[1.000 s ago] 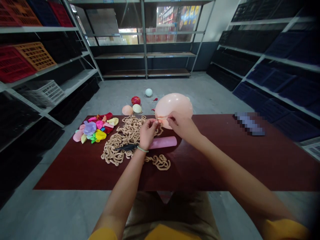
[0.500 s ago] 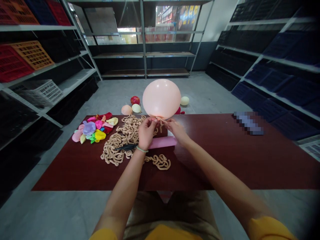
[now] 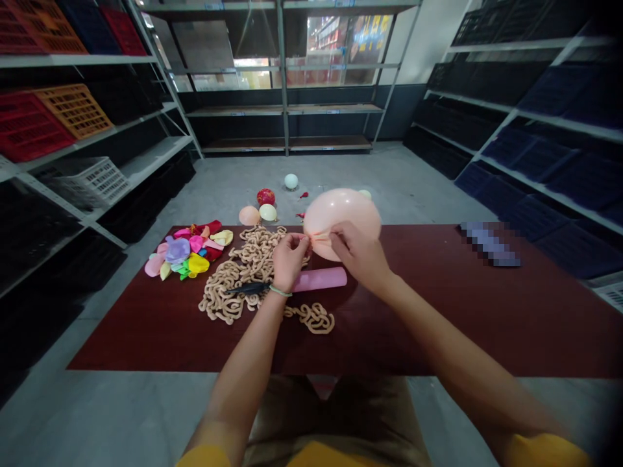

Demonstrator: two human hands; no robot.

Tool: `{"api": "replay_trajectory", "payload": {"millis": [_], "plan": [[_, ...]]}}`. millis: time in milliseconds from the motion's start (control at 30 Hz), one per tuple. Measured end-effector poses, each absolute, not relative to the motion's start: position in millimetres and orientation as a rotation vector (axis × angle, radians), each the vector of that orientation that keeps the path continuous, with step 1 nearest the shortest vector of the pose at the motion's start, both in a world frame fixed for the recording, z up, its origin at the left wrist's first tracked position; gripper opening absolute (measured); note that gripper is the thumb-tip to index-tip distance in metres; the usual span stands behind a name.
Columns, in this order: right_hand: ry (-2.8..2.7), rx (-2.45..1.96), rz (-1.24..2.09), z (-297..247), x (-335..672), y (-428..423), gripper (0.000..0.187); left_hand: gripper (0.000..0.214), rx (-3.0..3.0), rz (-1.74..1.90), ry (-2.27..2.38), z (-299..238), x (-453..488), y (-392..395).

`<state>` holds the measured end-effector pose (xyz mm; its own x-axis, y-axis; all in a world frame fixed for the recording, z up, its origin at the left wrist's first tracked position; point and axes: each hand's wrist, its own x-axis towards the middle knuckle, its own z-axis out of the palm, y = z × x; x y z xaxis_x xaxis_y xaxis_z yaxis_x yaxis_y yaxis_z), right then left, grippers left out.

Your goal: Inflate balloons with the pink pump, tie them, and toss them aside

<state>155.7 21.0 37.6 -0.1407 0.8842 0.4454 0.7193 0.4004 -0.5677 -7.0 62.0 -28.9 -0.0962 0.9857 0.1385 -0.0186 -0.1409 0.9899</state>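
Note:
A large inflated peach balloon (image 3: 348, 211) hangs over the far edge of the dark red table (image 3: 418, 311), tilted with its neck toward the left. My left hand (image 3: 291, 256) pinches the end of the balloon's neck between thumb and fingertips. My right hand (image 3: 357, 250) is closed on the stretched neck near the balloon's body. Beneath the hands lies a balloon pump (image 3: 318, 279) with a pink barrel and a black end. A tangled beige cord (image 3: 221, 292) is heaped under and left of the pump.
A pile of flat coloured balloons (image 3: 187, 250) lies at the table's left. A pixelated object (image 3: 489, 243) rests at the right. Small inflated balloons, one of them red (image 3: 265, 197), are on the floor behind. Shelves with crates (image 3: 73, 110) flank both sides.
The balloon has swung right and lower, its neck now stretched sideways. My right hand has moved right and turned over the neck; my left hand stays pinched at the end.

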Motion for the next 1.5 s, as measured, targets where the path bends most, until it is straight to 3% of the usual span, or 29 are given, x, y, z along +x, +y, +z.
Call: {"api": "replay_trajectory", "payload": {"millis": [133,367,667,933,1100,1233,1500], "plan": [[-2.32,-1.38,-0.124,57,157,24,0.037,0.011,1.266,1.363,1.209,-32,-6,61],[-2.315,-1.428,-0.233,73,168,45,0.036,0.012,1.283,1.308,0.973,-13,-8,49],[-2.432,-1.332,-0.329,85,180,58,0.033,0.046,1.143,1.112,0.704,-8,-7,39],[-2.394,-1.284,-0.297,76,180,64,0.033,0.018,1.025,1.036,0.644,-2,-10,38],[-2.426,-1.314,-0.29,73,181,66,0.037,0.028,1.117,0.957,0.637,-4,-9,40],[-2.46,-1.301,-0.164,80,181,63,0.029,0.036,1.155,0.947,0.67,-7,-7,42],[-2.539,-1.208,0.183,107,172,54,0.025,0.035,1.396,0.997,0.761,-13,-4,42]]}}
